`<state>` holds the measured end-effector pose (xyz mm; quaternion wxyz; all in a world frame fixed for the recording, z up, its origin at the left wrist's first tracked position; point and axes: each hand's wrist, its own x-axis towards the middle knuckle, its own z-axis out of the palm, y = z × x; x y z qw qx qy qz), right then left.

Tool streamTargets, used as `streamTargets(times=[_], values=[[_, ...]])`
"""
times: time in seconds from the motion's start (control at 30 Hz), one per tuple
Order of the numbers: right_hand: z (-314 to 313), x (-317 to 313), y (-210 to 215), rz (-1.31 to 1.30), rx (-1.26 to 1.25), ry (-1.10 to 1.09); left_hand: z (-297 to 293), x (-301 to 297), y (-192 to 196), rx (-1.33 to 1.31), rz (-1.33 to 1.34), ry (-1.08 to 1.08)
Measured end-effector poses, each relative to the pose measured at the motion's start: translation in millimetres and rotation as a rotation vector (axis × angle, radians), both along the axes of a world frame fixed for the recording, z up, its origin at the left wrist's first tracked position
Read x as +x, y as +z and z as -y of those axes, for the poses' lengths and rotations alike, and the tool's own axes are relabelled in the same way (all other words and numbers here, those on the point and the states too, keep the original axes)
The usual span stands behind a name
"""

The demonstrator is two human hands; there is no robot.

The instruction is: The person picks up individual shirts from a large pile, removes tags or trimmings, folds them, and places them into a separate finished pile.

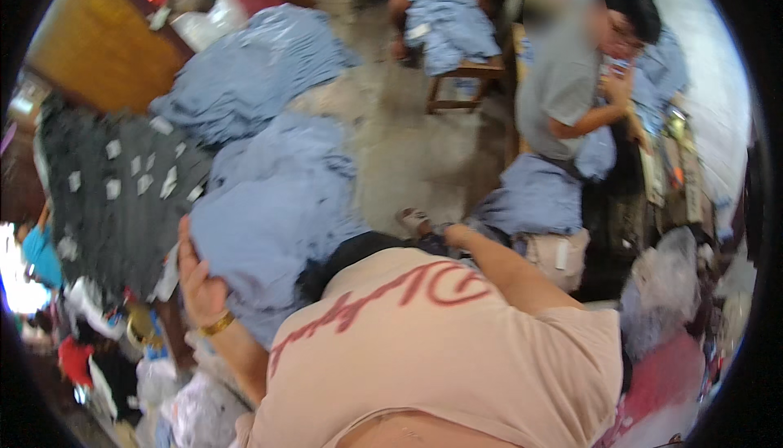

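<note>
Step in hand: as I judge it, I am handling the near blue pile (273, 191), with my left hand (204, 285) at its edge and no single piece lifted clear
Next move: the cloth looks soft and loosely heaped, so taking one piece would call for the left hand to curl in and pinch one layer, or its neighbours may drag along
Near blue pile: ahead of me on my left, the far blue pile (253, 65) just beyond it and the dark grey cloth (122, 195) with white tags on its left
Left hand: palm toward me, fingers stretched out by the pile's left edge, gripping nothing that I can see; a gold band (218, 323) circles the wrist
Right hand (458, 236): blurred, near my sandal (416, 220); I cannot tell whether it is wide, narrow or holding something
Right arm: angled forward and inward, elbow out
</note>
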<state>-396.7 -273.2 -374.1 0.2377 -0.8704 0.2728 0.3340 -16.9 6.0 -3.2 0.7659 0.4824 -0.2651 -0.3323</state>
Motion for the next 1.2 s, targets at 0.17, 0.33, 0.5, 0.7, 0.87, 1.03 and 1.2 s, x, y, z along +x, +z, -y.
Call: streamTargets(times=[0.17,0.33,0.5,0.7,0.87,1.03,1.2], values=[[0.7,-26.0,-50.3,-0.005,-0.009,-0.099,7.5,-8.3,17.3,0.017,0.046,0.019],[-5.0,-0.3,-15.6,0.054,0.015,-0.139,0.2,-13.4,19.7,0.035,-0.046,-0.021],[-5.1,11.2,-14.8,0.094,0.027,-0.137,2.1,-11.6,15.8,0.044,-0.018,-0.067],[-6.9,14.7,21.9,0.077,0.068,-0.170,3.3,-11.7,13.6,0.004,-0.069,-0.057],[-7.6,1.9,16.7,0.079,0.070,-0.191,2.6,-8.8,8.6,0.021,-0.052,-0.044],[-19.0,-2.9,47.8,0.042,0.039,-0.209,29.2,-16.0,2.0,0.097,0.075,-0.104],[-5.2,-3.4,-13.7,0.111,0.019,-0.153,33.3,-7.7,4.9,-0.065,-0.129,0.030]])
